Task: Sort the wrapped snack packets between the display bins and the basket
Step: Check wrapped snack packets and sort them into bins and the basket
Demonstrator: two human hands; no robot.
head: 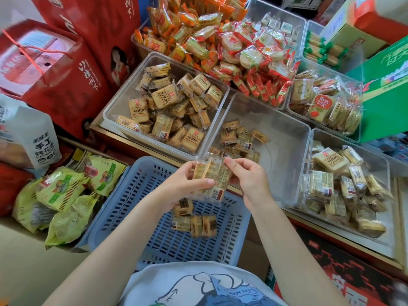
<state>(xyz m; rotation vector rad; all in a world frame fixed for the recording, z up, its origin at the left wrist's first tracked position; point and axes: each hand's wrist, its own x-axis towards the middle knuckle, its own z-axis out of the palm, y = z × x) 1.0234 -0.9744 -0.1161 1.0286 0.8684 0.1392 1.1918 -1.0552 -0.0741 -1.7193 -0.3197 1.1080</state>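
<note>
Clear film covers the small stack of packets (209,180) that both hands hold above the far rim of the blue basket (132,204), just short of the bench's near edge. The left hand (187,182) has its grip curled under and around the stack, thumb lying across the front; the right hand (249,180) pinches the top right corner between thumb and fingertip. A few more packets (194,224) lie on the basket floor directly beneath.

The step looks like squaring the stack before it goes into the nearly empty middle bin (284,149), which stands on the bench just beyond the hands and holds a small cluster at its near left corner. To do it well, the left grip should carry the weight while the right only steadies, since the film looks slippery and an inner packet could slide out and drop into the basket. The labels deserve a check against the left bin (114,107) and the right bin (309,195), whose packets look alike.

How many packets the stack counts is hard to tell, as the left fingers hide its back. Print on the wrappers is too small to read. The right bin's near edge blurs, and the back bins are cut off at the top.
</note>
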